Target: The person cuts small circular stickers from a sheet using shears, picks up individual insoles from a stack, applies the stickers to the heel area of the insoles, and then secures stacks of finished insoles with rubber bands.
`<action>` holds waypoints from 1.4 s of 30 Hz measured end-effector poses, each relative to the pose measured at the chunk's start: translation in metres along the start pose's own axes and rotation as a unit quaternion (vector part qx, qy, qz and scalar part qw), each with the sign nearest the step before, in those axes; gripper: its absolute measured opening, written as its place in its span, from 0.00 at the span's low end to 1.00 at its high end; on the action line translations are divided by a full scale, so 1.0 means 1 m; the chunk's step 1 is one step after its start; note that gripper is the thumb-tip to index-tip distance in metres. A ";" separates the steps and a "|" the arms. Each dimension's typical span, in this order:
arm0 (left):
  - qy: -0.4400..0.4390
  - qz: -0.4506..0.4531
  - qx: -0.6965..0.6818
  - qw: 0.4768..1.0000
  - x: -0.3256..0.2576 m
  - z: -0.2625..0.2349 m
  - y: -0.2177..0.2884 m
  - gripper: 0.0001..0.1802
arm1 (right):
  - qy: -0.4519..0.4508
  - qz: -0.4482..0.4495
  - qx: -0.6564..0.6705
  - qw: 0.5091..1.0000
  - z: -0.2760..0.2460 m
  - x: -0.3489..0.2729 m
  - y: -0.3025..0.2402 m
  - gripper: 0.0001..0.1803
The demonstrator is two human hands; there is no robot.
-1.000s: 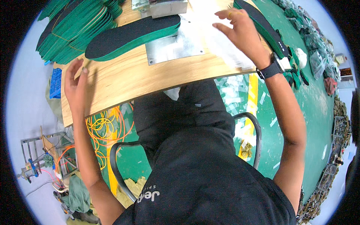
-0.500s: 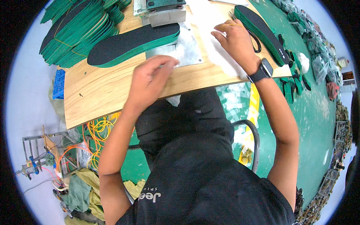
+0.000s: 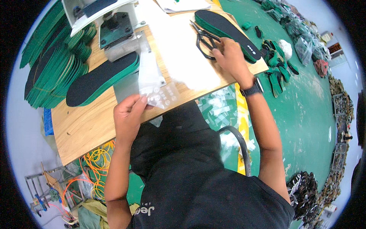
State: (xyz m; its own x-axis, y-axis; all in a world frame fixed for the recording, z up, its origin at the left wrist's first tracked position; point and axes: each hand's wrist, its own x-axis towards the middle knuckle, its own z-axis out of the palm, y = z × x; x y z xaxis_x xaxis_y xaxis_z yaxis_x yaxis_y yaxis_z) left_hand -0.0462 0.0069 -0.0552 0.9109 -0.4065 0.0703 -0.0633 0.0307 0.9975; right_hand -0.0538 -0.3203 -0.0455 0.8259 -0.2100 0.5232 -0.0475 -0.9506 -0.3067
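Observation:
A clear plastic sheet printed with small white marks (image 3: 164, 95) is pinched between the thumb and fingers of my left hand (image 3: 129, 116), over the near edge of the wooden table. Under and beyond it lies a metal plate (image 3: 127, 87). Black-handled scissors (image 3: 207, 44) lie on the right side of the table. My right hand (image 3: 231, 57), with a watch on its wrist, has its curled fingers and thumb at one scissor handle; its fingertips are partly hidden. Just beyond this hand is a stack of black-topped green insoles (image 3: 228, 32).
Another insole stack (image 3: 101, 78) lies left of the plate, near a metal press fixture (image 3: 118, 32). Tall bundles of green insoles (image 3: 53, 72) stand at the far left. White paper (image 3: 179, 53) covers the table's middle. Insole scraps (image 3: 276, 63) lie on the floor at right.
The view has shifted, showing more of the press. My left hand now holds the clear sheet, not visible in it before. The scissors lie farther from the right-hand insole stack.

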 end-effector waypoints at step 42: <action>0.175 0.030 -0.095 0.980 -0.027 -0.061 0.009 0.08 | -0.518 0.123 0.599 0.599 -0.012 -0.120 -0.139 0.57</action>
State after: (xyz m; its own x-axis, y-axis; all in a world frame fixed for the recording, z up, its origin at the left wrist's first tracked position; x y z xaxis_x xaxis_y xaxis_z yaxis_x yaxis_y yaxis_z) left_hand -0.0467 0.0738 -0.0483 0.9939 -0.0621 0.0912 -0.0749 0.2271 0.9710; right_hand -0.1527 -0.1657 -0.0561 0.8112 0.5340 -0.2383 -0.3145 0.0548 -0.9477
